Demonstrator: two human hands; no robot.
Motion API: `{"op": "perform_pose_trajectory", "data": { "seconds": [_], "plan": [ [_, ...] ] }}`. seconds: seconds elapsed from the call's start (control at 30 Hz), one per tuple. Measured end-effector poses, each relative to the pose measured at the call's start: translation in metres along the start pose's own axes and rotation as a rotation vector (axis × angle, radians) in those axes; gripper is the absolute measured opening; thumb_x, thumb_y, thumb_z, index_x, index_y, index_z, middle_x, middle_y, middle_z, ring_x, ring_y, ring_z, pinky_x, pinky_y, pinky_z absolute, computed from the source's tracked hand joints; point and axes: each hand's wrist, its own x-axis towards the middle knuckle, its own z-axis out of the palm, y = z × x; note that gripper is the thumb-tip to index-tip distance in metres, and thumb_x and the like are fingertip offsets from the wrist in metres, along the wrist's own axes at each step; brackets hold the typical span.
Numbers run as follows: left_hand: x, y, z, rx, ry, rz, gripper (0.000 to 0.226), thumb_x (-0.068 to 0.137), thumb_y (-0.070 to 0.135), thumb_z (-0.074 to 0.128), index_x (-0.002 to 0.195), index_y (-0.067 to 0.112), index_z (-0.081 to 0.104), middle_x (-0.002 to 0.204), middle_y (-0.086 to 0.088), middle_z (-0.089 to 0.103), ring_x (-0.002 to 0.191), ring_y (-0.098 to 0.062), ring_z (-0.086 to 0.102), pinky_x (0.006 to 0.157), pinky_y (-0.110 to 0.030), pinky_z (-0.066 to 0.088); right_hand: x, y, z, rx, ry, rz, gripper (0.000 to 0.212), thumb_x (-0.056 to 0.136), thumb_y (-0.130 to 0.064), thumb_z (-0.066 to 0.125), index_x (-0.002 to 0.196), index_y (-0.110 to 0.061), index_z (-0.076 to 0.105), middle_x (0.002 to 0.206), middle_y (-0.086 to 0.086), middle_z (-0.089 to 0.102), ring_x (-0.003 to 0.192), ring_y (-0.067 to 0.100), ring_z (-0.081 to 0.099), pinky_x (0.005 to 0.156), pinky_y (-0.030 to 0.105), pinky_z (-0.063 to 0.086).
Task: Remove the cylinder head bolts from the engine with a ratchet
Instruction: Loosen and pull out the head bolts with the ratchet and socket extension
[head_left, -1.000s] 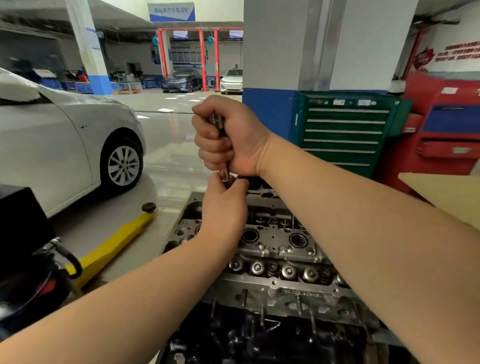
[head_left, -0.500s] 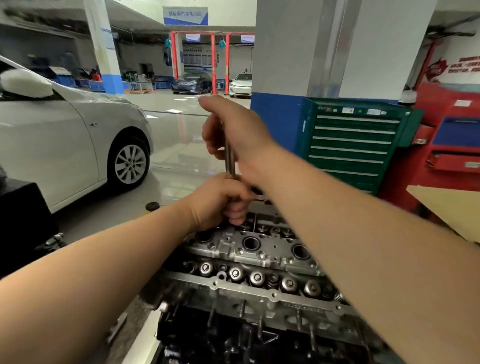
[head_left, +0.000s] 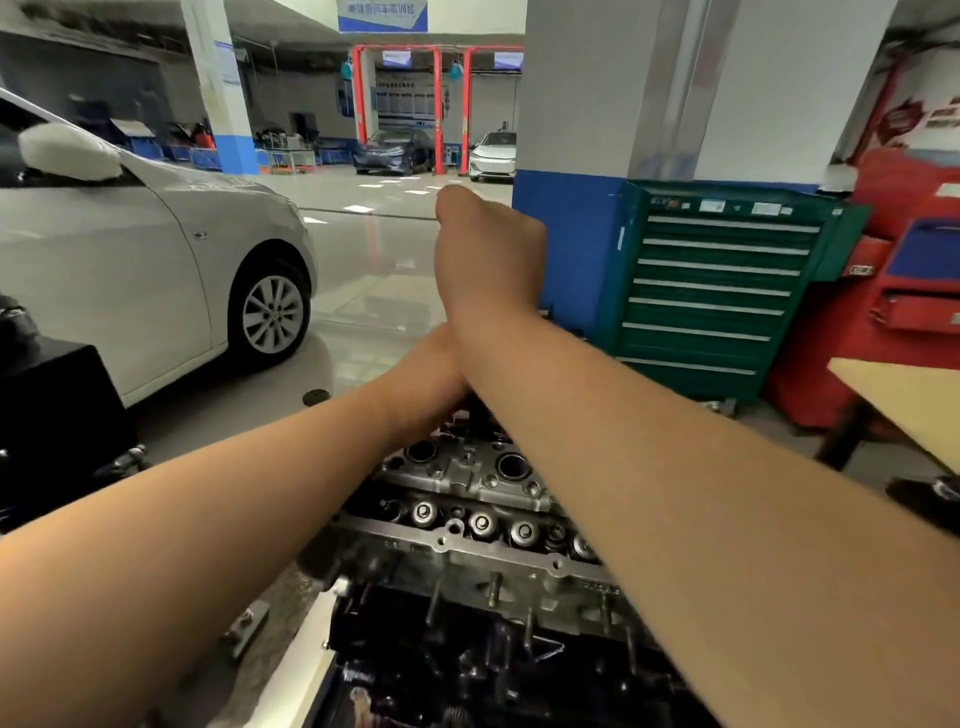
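Note:
The bare cylinder head lies in front of me on the engine, with a row of round valve caps along its near side. My right hand is a closed fist raised above the far end of the head, its back turned toward me. The ratchet handle it holds is hidden behind it. My left hand sits lower, just above the head, with its fingers covered by my right forearm. A dark shaft drops from under the hands into the head.
A silver car is parked on the left. A green drawer cabinet and a red cabinet stand at the right, behind a wooden table corner. A black machine sits at the near left.
My right fist has swung round so its back faces me, which hides the ratchet handle. My left hand has slid under my right forearm. The view has shifted closer and leftward.

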Motion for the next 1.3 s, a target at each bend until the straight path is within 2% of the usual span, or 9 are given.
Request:
{"op": "perform_pose_trajectory", "data": {
  "seconds": [0.13,0.2,0.27,0.4,0.5,0.63,0.77,1.13,1.3],
  "plan": [
    [-0.005,-0.006,0.011,0.174,0.344,0.02,0.031,0.091,-0.004,0.055,0.064,0.01,0.047,0.045,0.008,0.057,0.049,-0.005,0.053,0.051,-0.015,0.041,-0.009,-0.003,-0.004,0.001,-0.109,-0.057,0.04,0.089,-0.043,0.068,0.06,-0.02,0.055,0.048,-0.011,0.048,0.06,0.02,0.048,0.059,0.034,0.038],
    [-0.007,-0.005,0.02,-0.023,0.396,0.083,0.013,0.089,0.009,0.064,0.085,-0.002,0.058,0.063,-0.001,0.067,0.055,0.0,0.061,0.05,-0.013,0.046,-0.007,-0.002,-0.023,-0.005,-0.247,-0.162,0.044,0.091,-0.062,0.064,0.09,-0.018,0.067,0.077,-0.01,0.063,0.074,0.006,0.061,0.07,0.031,0.045],
    [-0.006,-0.004,0.029,-0.201,0.403,0.099,0.032,0.093,0.025,0.07,0.095,-0.004,0.058,0.072,-0.008,0.069,0.064,-0.011,0.066,0.057,-0.019,0.053,-0.002,0.008,-0.062,-0.011,-0.284,-0.276,0.046,0.092,-0.069,0.052,0.1,-0.026,0.066,0.091,-0.01,0.066,0.084,-0.004,0.062,0.079,0.028,0.045],
    [-0.004,-0.009,0.04,-0.222,0.435,0.105,0.029,0.101,0.036,0.063,0.088,0.012,0.054,0.062,-0.005,0.056,0.059,-0.018,0.053,0.055,-0.022,0.048,0.017,0.051,-0.179,-0.709,-0.031,-0.464,0.029,0.095,-0.054,0.057,0.105,-0.027,0.063,0.102,-0.009,0.066,0.104,0.018,0.06,0.094,0.045,0.05],
    [-0.004,-0.012,0.043,-0.24,0.462,0.125,0.032,0.101,0.035,0.061,0.087,0.009,0.05,0.064,-0.007,0.05,0.058,-0.019,0.046,0.05,-0.018,0.044,0.026,0.087,-0.29,-1.322,0.114,-0.276,0.027,0.097,-0.041,0.056,0.117,-0.025,0.063,0.118,0.0,0.066,0.115,0.028,0.057,0.097,0.046,0.046],
    [-0.004,-0.012,0.042,-0.226,0.463,0.142,0.031,0.1,0.035,0.062,0.086,0.009,0.051,0.063,-0.006,0.052,0.058,-0.02,0.049,0.049,-0.016,0.043,0.017,0.122,-0.4,-1.617,0.22,0.192,0.046,0.095,-0.053,0.055,0.13,-0.024,0.058,0.132,0.009,0.061,0.122,0.035,0.055,0.096,0.046,0.048],
    [-0.005,-0.014,0.043,-0.228,0.485,0.133,0.042,0.1,0.037,0.062,0.091,-0.002,0.05,0.062,-0.002,0.054,0.059,-0.019,0.051,0.046,-0.015,0.042,0.006,0.149,-0.439,-1.43,0.147,0.492,0.055,0.094,-0.053,0.063,0.129,-0.011,0.058,0.125,0.017,0.065,0.112,0.039,0.062,0.094,0.044,0.054],
    [-0.006,-0.013,0.043,-0.209,0.478,0.16,0.044,0.101,0.037,0.06,0.094,-0.005,0.05,0.059,0.001,0.053,0.058,-0.019,0.05,0.043,-0.015,0.04,-0.009,0.164,-0.443,-1.477,0.209,0.263,0.021,0.101,-0.026,0.062,0.116,-0.011,0.058,0.107,0.017,0.069,0.093,0.037,0.063,0.073,0.038,0.047],
    [-0.005,-0.015,0.043,-0.22,0.446,0.165,0.045,0.101,0.038,0.06,0.089,-0.003,0.047,0.059,0.0,0.052,0.056,-0.017,0.049,0.046,-0.017,0.041,0.008,0.083,-0.371,-0.793,0.191,0.13,0.025,0.106,-0.022,0.056,0.12,-0.006,0.069,0.093,0.007,0.072,0.071,0.021,0.059,0.063,0.035,0.047]
  ]
}}
